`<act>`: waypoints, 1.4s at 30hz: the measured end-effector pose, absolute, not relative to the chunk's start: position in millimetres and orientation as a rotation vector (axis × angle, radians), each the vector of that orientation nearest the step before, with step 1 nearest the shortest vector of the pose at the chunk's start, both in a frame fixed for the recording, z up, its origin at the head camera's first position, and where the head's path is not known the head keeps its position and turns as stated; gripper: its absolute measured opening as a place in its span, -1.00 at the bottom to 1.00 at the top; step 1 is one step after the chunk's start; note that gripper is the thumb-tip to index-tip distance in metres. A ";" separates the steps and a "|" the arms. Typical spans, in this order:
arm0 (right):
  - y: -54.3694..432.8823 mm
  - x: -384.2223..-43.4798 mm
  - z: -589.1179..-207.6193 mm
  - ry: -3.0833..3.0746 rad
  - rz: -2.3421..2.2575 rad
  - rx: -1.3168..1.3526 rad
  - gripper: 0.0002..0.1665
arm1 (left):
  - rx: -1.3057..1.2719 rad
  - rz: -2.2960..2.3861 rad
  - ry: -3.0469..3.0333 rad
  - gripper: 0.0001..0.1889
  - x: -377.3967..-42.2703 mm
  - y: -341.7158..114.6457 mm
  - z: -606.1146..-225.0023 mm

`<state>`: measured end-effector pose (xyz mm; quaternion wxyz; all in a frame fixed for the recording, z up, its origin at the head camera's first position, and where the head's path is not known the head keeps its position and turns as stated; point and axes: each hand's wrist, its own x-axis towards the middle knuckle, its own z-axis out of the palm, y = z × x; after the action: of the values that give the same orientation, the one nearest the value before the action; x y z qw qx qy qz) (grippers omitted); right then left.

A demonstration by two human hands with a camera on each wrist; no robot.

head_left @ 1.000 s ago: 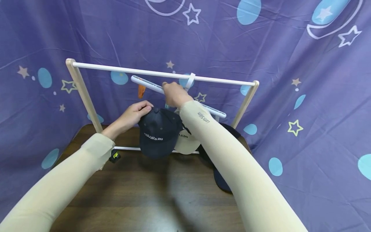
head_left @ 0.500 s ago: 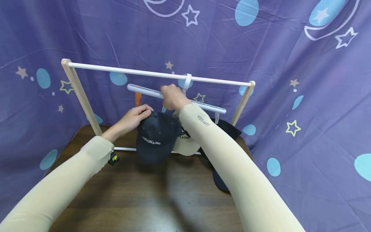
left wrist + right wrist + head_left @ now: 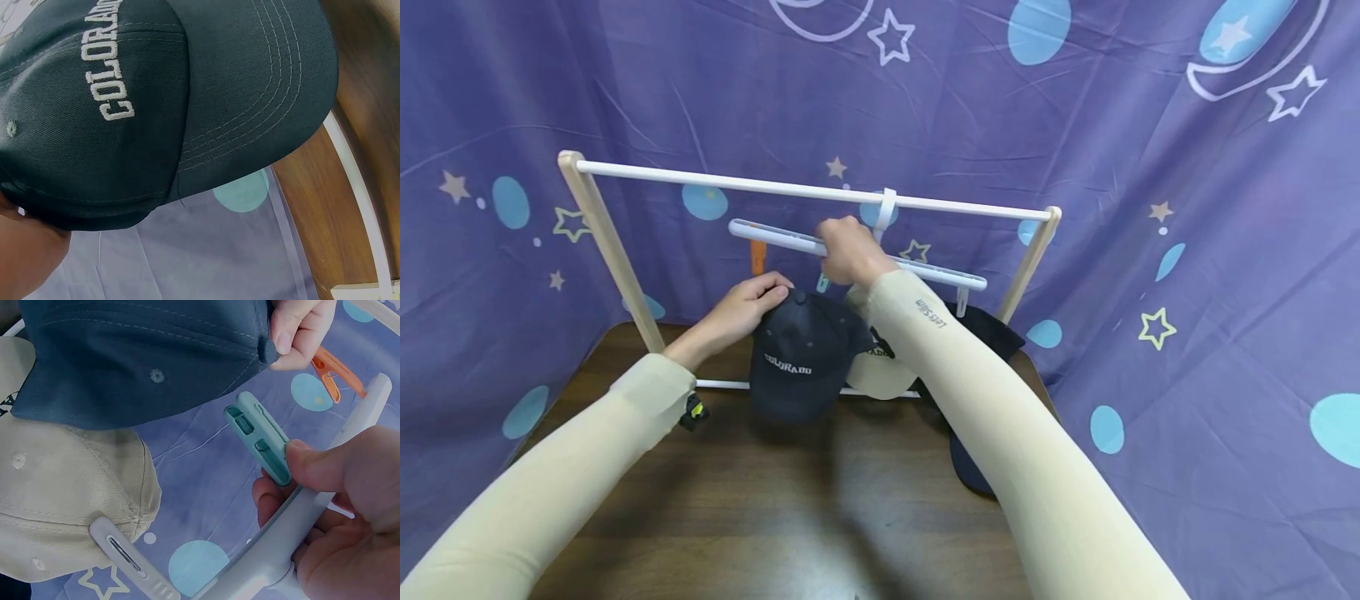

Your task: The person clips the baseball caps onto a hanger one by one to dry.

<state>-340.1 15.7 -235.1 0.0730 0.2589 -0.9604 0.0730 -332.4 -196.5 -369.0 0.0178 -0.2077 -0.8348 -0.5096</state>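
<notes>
Head: my left hand [image 3: 741, 312] pinches the dark cap [image 3: 797, 358] by the end away from its brim [image 3: 792, 402], above the surface [image 3: 850, 517].

Left wrist: it should handle light, the crown soft, the brim stiffer; I'd grip that crown edge. Pale COLORADO lettering [image 3: 105, 62] crosses its front.

Right wrist: my right hand [image 3: 372, 481] pinches the teal clip [image 3: 259, 437], fingers curled round the white hanger [image 3: 269, 544].

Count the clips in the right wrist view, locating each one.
3: orange clip, upper right; teal clip, in the right hand; grey clip, on the beige cap. Others may be hidden.
</notes>
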 end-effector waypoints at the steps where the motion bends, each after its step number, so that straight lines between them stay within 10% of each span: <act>1: 15.7 -340.1 -235.0 -2.884 0.222 0.782 -0.82 | -0.640 -1.579 -2.591 -0.62 -332.5 -195.8 -369.1; 42: 20.3 -337.6 -231.1 -2.904 0.246 0.864 -0.82 | -0.625 -1.424 -2.441 -0.70 -344.5 -169.0 -381.4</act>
<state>-337.6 20.3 -231.1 0.0508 0.2839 -0.9541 0.0809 -344.5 -169.0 -381.4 0.1234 -0.2144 -0.8369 -0.4883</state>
